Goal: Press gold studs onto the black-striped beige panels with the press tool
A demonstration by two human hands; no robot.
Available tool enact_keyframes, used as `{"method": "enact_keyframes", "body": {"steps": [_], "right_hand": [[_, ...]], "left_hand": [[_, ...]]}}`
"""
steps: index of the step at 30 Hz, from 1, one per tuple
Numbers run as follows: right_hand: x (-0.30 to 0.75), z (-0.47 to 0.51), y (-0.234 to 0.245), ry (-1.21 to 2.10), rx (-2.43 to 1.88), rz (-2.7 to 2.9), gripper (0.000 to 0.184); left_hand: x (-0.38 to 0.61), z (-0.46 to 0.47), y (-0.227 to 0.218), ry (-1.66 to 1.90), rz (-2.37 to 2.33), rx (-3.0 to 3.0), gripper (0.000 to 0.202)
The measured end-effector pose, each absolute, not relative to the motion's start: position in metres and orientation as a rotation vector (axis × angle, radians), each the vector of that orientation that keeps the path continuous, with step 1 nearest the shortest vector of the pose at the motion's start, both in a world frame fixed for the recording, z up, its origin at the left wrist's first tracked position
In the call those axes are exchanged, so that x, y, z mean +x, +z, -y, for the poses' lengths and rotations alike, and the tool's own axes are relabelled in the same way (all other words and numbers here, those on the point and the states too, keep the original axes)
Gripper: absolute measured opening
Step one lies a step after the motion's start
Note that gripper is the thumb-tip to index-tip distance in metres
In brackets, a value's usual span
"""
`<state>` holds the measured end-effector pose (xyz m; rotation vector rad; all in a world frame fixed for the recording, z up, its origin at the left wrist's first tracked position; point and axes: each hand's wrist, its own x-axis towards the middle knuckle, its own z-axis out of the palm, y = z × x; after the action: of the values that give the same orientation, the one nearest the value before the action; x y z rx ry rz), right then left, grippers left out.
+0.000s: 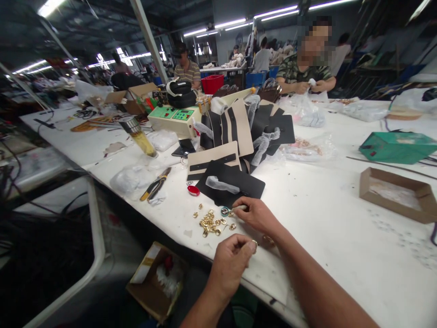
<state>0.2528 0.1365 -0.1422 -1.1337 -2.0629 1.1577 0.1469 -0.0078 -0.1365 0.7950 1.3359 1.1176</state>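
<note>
My left hand (230, 259) is closed in a pinch on a small gold ring (254, 243) near the table's front edge. My right hand (256, 213) pinches a thin stick-like tool (238, 208) whose tip reaches a small round tin (224, 211). A heap of several gold metal rings (210, 222) lies just left of both hands on the white table (324, 218). Behind my right hand lies a black leather panel (232, 182), with a pile of black and beige leather pieces (239, 130) beyond it.
Pliers (155, 184) and a small red lid (193, 190) lie to the left, beside a glass tumbler (138, 135) and a green-faced machine (172, 118). A cardboard tray (398, 193) and green box (398, 146) sit at right. A person in camouflage (303, 73) works across the table.
</note>
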Motion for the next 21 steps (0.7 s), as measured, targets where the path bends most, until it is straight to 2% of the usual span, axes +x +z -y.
{"method": "enact_keyframes", "body": {"steps": [8, 17, 21], "right_hand": [[0.250, -0.139, -0.143, 1.211, -1.142, 1.980, 0.015], [0.255, -0.135, -0.128, 1.655, -0.985, 1.455, 0.034], [0.256, -0.129, -0.122, 1.752, -0.882, 1.334, 0.037]], "left_hand": [[0.142, 0.007, -0.140, 1.274, -1.242, 0.488, 0.059], [0.133, 0.002, -0.136, 1.435, -1.152, 0.291, 0.057], [0.123, 0.001, -0.134, 1.538, -1.091, 0.110, 0.059]]}}
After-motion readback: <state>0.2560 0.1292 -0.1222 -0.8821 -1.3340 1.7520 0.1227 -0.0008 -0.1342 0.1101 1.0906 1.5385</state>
